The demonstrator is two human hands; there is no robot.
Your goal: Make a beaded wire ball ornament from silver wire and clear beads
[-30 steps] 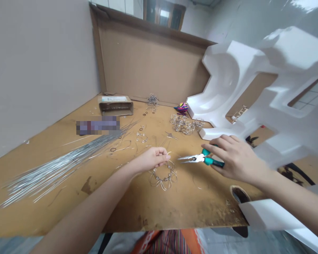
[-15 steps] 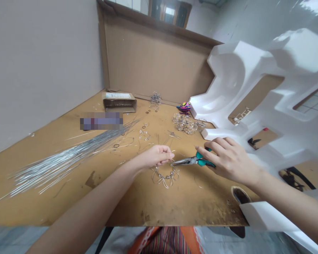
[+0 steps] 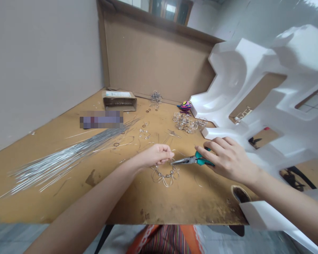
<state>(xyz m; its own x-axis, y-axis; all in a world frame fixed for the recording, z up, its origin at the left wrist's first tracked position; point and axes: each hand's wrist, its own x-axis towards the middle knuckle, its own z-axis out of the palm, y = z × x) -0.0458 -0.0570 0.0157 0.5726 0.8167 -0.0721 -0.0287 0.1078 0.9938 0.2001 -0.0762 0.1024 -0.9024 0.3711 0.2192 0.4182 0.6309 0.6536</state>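
Between its thumb and fingers my left hand [image 3: 160, 155] pinches the upper part of a wire ring [image 3: 166, 176], a loop of coiled wire with thin petal-like loops round its outside. My right hand [image 3: 229, 160] is closed round the teal handles of long-nose pliers [image 3: 187, 161]. The plier tips reach the ring's upper right, just beside my left fingertips. Whether the jaws grip the wire is too small to tell. My left fingers hide the top of the ring.
A bundle of straight wires [image 3: 69, 151] lies at the left, near a small open cardboard box [image 3: 119, 102]. Finished-looking wire loops [image 3: 187, 122] are heaped at the back right by a colourful object [image 3: 185, 105]. White foam packaging [image 3: 228, 77] borders the right; a hole [image 3: 240, 194] pierces the tabletop.
The pliers have moved left and their tips have come from apart to the wire ring beside my left fingers. My left hand keeps its pinch. The camera view has shifted slightly.
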